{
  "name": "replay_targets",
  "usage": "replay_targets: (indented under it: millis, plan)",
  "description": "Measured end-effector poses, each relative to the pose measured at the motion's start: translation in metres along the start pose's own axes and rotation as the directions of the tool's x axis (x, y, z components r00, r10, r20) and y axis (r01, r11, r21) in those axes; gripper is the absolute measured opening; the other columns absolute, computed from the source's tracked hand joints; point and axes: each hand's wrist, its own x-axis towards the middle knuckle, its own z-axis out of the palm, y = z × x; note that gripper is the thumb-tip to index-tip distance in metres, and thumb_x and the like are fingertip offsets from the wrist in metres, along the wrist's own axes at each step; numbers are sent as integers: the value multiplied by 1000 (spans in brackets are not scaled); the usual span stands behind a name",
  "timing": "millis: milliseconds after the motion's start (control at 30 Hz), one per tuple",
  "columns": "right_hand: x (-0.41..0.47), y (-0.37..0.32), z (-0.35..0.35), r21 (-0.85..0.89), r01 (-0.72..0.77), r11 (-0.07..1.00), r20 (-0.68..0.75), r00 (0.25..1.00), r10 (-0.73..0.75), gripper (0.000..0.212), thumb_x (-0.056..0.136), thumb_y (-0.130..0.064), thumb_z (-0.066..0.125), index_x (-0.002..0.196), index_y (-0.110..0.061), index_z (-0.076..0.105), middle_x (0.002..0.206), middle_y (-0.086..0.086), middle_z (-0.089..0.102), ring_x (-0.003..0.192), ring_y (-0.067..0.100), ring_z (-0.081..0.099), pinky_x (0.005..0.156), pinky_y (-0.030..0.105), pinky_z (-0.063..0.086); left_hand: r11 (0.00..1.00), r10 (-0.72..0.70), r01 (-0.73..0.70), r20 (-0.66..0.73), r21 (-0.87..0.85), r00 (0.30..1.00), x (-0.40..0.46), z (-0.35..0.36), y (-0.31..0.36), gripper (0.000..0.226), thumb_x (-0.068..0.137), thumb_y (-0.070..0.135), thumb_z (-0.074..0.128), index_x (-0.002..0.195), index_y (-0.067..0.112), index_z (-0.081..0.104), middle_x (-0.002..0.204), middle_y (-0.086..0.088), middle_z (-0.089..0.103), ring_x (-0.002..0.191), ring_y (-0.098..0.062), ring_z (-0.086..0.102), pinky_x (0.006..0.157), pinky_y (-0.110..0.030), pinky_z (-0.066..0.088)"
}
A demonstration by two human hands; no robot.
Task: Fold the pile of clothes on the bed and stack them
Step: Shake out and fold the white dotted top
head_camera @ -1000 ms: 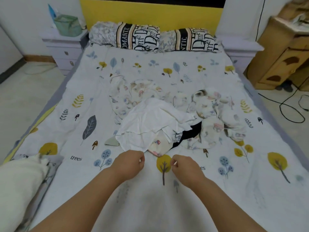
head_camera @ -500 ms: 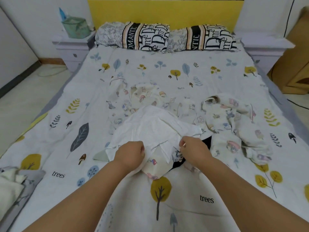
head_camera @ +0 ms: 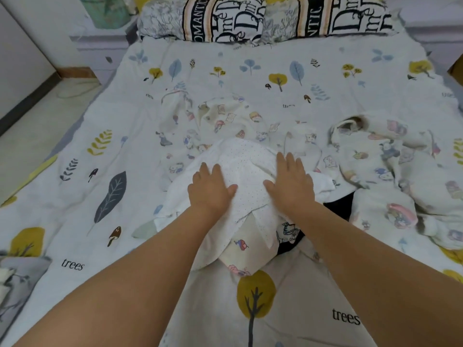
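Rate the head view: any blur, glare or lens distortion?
Head view: even, soft light, no glare or hard shadows; both hands, left hand and right hand, and the dotted white garment look slightly soft; wide-angle lens bows the pillows and stretches the forearms.

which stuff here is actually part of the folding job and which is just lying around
Part of the job:
- white dotted garment, under the left hand and right hand, both flat and open
- cartoon-print clothes
- black garment beneath the pile

Just lying about:
- lettered pillows
- tree-print bedsheet
- green container on the bedside table
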Motion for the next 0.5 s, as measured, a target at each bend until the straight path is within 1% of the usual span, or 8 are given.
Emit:
replay_targets:
  millis: [33, 100, 167, 233, 300, 367, 433, 500]
  plan:
    - [1, 2, 5, -43, 9, 999, -8, 1000, -9, 54, 99, -33, 38, 146, -12, 22, 157, 10, 9, 145, 27, 4, 114, 47, 13, 999, 30, -30, -8, 13, 1000, 4, 3, -2, 50, 94, 39, 44, 136, 11, 39, 149, -14, 26, 131, -33, 32, 100, -43, 34]
    - [-1, 6, 16, -84, 79, 993, -121, 989, -89, 33, 97, -23, 44, 124, -5, 49, 141, 15, 39, 137, 31, 27, 108, 48, 25, 991, 135, -136, -113, -6, 984, 8, 7, -7, 29, 95, 23, 43, 115, 6, 55, 136, -12, 44, 124, -32, 39, 91, -41, 37]
    - [-9, 9, 23, -64, 216, 974, -293, 929, -225, 7, 83, -5, 60, 88, -1, 58, 97, 17, 60, 100, 34, 56, 82, 45, 44, 957, 255, -280, -250, -70, 934, 6, 8, -12, 17, 87, 13, 41, 81, 4, 55, 93, -10, 56, 94, -31, 52, 69, -38, 37]
    - [-25, 13, 25, 26, 332, 943, -416, 861, -292, 13, 69, -3, 65, 67, -4, 52, 62, 10, 52, 57, 24, 48, 52, 34, 42, 922, 291, -353, -316, -161, 903, -4, 5, -14, 14, 79, 14, 37, 68, 8, 42, 64, -5, 43, 64, -21, 41, 59, -32, 31]
    - [-49, 14, 23, 118, 386, 915, -411, 857, -309, 10, 73, -11, 59, 70, -5, 51, 53, -1, 40, 48, 13, 34, 41, 18, 27, 907, 266, -341, -288, -249, 920, -24, 2, -11, 18, 87, 16, 37, 71, 8, 40, 56, -1, 37, 53, -15, 32, 52, -26, 24]
    - [-72, 18, 22, 163, 340, 926, -329, 904, -274, 9, 81, -11, 58, 84, -5, 53, 55, -9, 31, 49, 14, 36, 44, 12, 16, 894, 242, -313, -243, -321, 939, -45, 1, -10, 17, 94, 14, 41, 78, 8, 39, 55, 3, 36, 50, -10, 32, 47, -23, 22]
    - [-99, 19, 17, 213, 272, 938, -182, 955, -236, 19, 89, -11, 54, 107, -7, 51, 62, -8, 37, 61, 18, 47, 48, 17, 25, 878, 267, -331, -221, -346, 938, -67, 1, -11, 13, 95, 13, 43, 83, 12, 39, 54, 5, 36, 48, -8, 33, 47, -22, 23]
    - [-128, 19, 9, 304, 227, 925, -144, 971, -191, 41, 89, -12, 54, 129, -16, 44, 71, -10, 46, 69, 16, 52, 56, 16, 30, 876, 289, -329, -161, -352, 944, -89, 0, -12, 3, 95, 15, 44, 92, 16, 41, 53, 6, 38, 47, -7, 36, 47, -20, 25]
